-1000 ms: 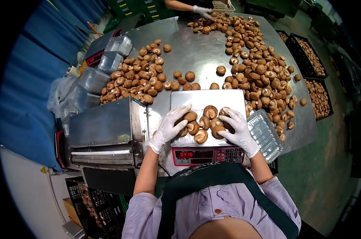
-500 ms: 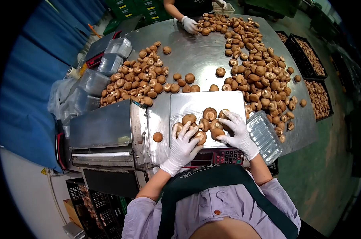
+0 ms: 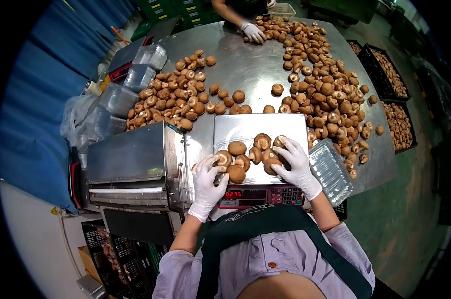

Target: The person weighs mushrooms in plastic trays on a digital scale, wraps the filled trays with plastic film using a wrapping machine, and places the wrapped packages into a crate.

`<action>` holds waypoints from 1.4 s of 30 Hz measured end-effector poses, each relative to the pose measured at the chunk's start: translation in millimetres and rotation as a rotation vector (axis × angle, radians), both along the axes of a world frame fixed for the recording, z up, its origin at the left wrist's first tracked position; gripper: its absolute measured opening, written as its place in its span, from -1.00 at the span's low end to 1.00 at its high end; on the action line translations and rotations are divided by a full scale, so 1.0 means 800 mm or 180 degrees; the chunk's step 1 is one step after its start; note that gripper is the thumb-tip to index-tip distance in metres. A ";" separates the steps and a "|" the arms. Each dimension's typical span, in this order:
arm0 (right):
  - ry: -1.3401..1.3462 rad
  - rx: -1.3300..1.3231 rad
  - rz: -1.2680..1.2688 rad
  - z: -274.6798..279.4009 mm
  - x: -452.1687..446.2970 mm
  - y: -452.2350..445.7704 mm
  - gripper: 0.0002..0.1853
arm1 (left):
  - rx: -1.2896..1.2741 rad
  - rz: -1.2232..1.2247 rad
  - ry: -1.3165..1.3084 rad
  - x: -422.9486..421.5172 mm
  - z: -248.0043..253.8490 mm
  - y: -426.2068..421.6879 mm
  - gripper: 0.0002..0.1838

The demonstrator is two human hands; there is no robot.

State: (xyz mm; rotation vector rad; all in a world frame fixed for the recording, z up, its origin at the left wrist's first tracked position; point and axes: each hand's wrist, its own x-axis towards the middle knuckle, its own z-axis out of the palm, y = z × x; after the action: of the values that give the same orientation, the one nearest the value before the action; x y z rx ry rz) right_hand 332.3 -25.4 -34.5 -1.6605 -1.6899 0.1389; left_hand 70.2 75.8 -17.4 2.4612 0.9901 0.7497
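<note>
Several brown shiitake mushrooms (image 3: 237, 148) lie on the metal pan (image 3: 260, 122) of a digital scale, whose red display (image 3: 233, 194) is lit. My left hand (image 3: 205, 184), in a white glove, is at the pan's left edge with thumb and fingers apart. Its fingertips are beside a mushroom (image 3: 224, 158), and its thumb is near another mushroom (image 3: 236, 174). A lone mushroom left of the pan is mostly hidden by this hand. Also gloved, my right hand (image 3: 295, 167) curls round mushrooms (image 3: 270, 166) on the pan's right side, partly covering them.
Right of the scale lies a clear plastic tray (image 3: 330, 169). Mushroom piles spread over the steel table (image 3: 245, 65) on the left (image 3: 170, 94) and right (image 3: 330, 94). Stacked trays (image 3: 118, 99) and a metal-topped machine (image 3: 128, 154) stand left. A co-worker's gloved hand (image 3: 254, 33) touches the far pile.
My left hand has moved left from the mushrooms to the pan's edge, uncovering mushrooms and the lit display. My right hand has barely moved. The co-worker's hand shifted right.
</note>
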 end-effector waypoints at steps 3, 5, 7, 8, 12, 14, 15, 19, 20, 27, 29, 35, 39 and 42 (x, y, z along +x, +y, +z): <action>-0.0252 -0.0011 -0.0053 -0.002 -0.005 -0.001 -0.51 | -0.0251 0.0199 -0.0309 0.001 -0.010 -0.003 -0.65; -0.0273 -0.0006 -0.0084 -0.004 -0.005 -0.003 -0.51 | -0.0253 0.0072 -0.0428 0.004 -0.014 -0.004 -0.56; -0.0078 0.0167 -0.0033 -0.001 -0.003 -0.003 -0.52 | -0.0208 -0.0245 -0.0183 0.012 0.009 -0.001 -0.27; -0.0091 0.0161 -0.0035 -0.002 -0.002 -0.004 -0.52 | -0.0214 -0.0248 -0.0196 0.017 0.009 0.006 -0.27; 0.0020 0.0397 -0.0031 -0.004 0.006 -0.001 -0.48 | -0.0088 -0.0767 0.0174 0.036 -0.005 0.036 -0.21; -0.0082 0.0388 0.0282 0.003 0.007 -0.002 -0.44 | 0.0289 -0.0732 0.0503 0.048 -0.007 0.040 -0.29; -0.0280 0.0452 0.0337 -0.002 0.008 -0.001 -0.42 | 0.0383 -0.0650 0.0387 0.055 -0.003 0.035 -0.34; -0.0474 0.0458 0.0289 0.004 0.005 -0.004 -0.38 | 0.0601 -0.0684 0.0512 0.060 -0.008 0.031 -0.33; -0.0449 0.0404 0.0285 0.004 0.004 -0.004 -0.38 | 0.0551 -0.0695 0.0487 0.060 -0.011 0.034 -0.31; -0.0293 0.0123 0.0373 0.005 0.012 0.000 -0.29 | 0.0491 -0.0828 0.0685 0.053 -0.008 0.038 -0.25; -0.0269 0.0041 0.0279 0.010 0.011 0.007 -0.27 | 0.0534 -0.0850 0.0605 0.052 -0.008 0.040 -0.25; -0.0686 -0.0427 0.0079 0.028 0.002 0.049 -0.13 | 0.0539 -0.0796 0.0539 0.055 -0.010 0.038 -0.25; -0.1052 -0.0906 0.0100 0.028 -0.003 0.067 -0.12 | 0.0538 -0.0731 0.0567 0.053 -0.012 0.037 -0.24; -0.0943 -0.0761 0.0629 0.035 0.001 0.069 -0.16 | 0.0534 -0.0721 0.0579 0.054 -0.013 0.037 -0.23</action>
State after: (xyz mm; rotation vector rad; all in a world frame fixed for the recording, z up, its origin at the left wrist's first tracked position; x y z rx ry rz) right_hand 332.8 29.6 -6.2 -1.7497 -2.1318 0.2048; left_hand 113.1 105.4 -27.5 2.7682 0.7153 0.5624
